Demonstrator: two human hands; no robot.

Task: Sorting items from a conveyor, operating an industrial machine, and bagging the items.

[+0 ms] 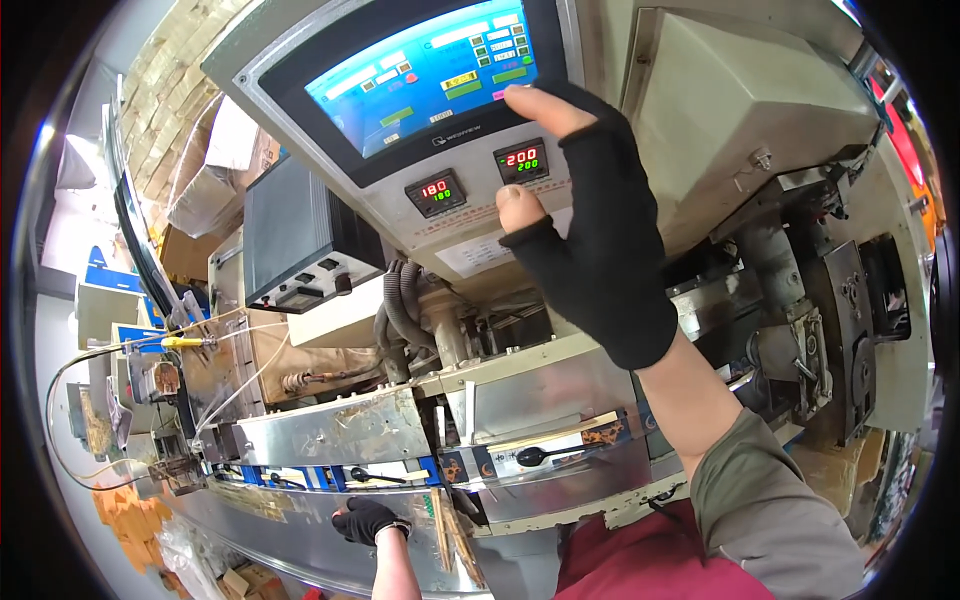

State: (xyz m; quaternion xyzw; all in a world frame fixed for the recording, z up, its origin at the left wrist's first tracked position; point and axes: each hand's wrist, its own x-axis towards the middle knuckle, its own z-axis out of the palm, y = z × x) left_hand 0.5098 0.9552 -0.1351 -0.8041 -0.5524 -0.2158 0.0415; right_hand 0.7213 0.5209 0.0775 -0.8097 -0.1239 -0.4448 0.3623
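My right hand (605, 225), in a black fingerless glove, is raised at the touch screen (420, 75) of a control panel. Its index fingertip touches or nearly touches the screen's lower right part, the thumb stands apart below, and nothing is held. Down at the lower middle, my left hand (370, 521), gloved alike, rests by the near edge of a packing line (330, 430). Its fingers look loosely bent and apart, with nothing seen in them. Close by lie black plastic spoons (375, 475) in the line's blue compartments. Another black spoon (545, 456) lies further right beside patterned film (605, 432).
Two small digital displays (436, 191) sit under the screen. Left of the panel stands a black box (310, 235) with knobs. Wooden sticks (455, 540) lie right of my left hand. A grey housing (750, 110) and open machinery (800, 340) fill the right side.
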